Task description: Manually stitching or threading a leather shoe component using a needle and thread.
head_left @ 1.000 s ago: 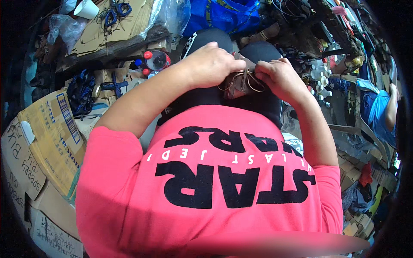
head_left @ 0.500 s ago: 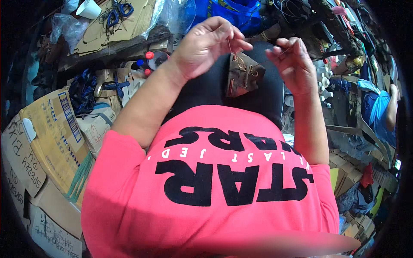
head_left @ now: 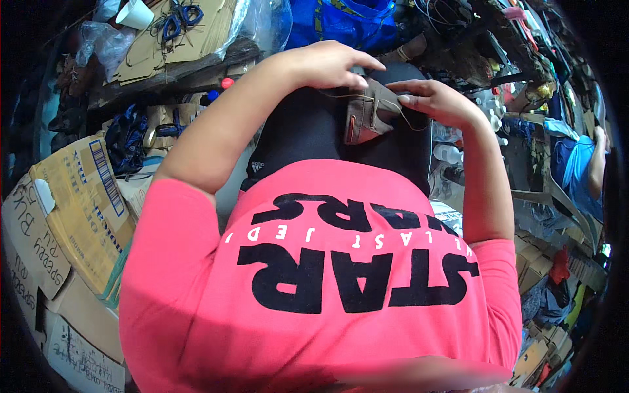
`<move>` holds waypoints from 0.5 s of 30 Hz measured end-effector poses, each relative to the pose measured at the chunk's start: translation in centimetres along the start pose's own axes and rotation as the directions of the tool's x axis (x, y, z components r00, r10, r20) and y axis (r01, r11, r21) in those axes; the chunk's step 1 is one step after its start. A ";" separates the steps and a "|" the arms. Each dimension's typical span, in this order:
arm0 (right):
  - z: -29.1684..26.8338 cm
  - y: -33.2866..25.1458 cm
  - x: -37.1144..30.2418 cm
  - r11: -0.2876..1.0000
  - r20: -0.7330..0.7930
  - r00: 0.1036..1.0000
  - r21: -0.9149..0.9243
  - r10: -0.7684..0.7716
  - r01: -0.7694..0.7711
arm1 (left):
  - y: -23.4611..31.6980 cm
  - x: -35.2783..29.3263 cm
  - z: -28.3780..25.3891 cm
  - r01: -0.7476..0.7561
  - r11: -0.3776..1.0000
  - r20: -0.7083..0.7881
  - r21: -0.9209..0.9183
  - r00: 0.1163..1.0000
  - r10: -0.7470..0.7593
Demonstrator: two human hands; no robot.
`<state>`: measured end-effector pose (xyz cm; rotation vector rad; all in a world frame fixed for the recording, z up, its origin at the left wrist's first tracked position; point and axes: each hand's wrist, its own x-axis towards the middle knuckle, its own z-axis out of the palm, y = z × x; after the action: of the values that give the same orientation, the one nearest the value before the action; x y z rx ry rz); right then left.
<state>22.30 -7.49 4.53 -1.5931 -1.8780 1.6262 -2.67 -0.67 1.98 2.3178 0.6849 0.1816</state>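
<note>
A brown-grey stitched piece, which looks like a shoe upper (head_left: 367, 121), rests between my thighs on my dark trousers. My left hand (head_left: 331, 67) reaches over its far left edge, the index finger stretched out and the lower fingertips against the material. On the other side, my right hand (head_left: 436, 101) has its fingers and thumb around the piece's right edge. A thin pale thread (head_left: 409, 121) crosses the piece and loops out below my right thumb. The far edge is partly hidden by my fingers.
A bench at the far left bears brown card sheets (head_left: 196, 49), blue-handled scissors (head_left: 171, 27) and a white cup (head_left: 135, 14). A blue bag (head_left: 354, 26) lies ahead. Cardboard boxes (head_left: 78, 196) stand left; white bottles (head_left: 449, 154) stand right. Another person's arm (head_left: 597, 164) shows far right.
Both hands have come down from above the piece, where they were raised apart with thread at the fingers, and now touch its sides. The thread has shifted into a looser loop across it.
</note>
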 end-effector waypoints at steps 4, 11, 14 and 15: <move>0.4 -1.7 0.5 0.928 0.131 0.991 -0.371 0.025 0.025 | 1.9 2.2 -1.3 -0.007 0.991 0.396 0.137 0.917 -0.048; 3.3 -1.3 -2.3 0.927 -0.216 0.971 -0.375 -0.099 0.011 | 1.0 1.6 2.3 -0.048 0.998 0.143 -0.028 0.988 0.052; 2.0 0.8 -4.1 0.992 -0.276 0.961 -0.123 -0.032 -0.002 | 0.4 1.3 2.7 -0.094 0.995 0.020 -0.035 0.995 0.095; 1.9 1.1 -4.7 1.000 -0.302 0.953 0.007 0.007 -0.005 | 0.3 1.3 2.5 -0.092 0.991 0.029 -0.102 0.995 0.095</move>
<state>23.48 -12.50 5.12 -1.7323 -1.7085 1.2987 -0.64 -1.61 0.23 2.2520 0.5382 0.2140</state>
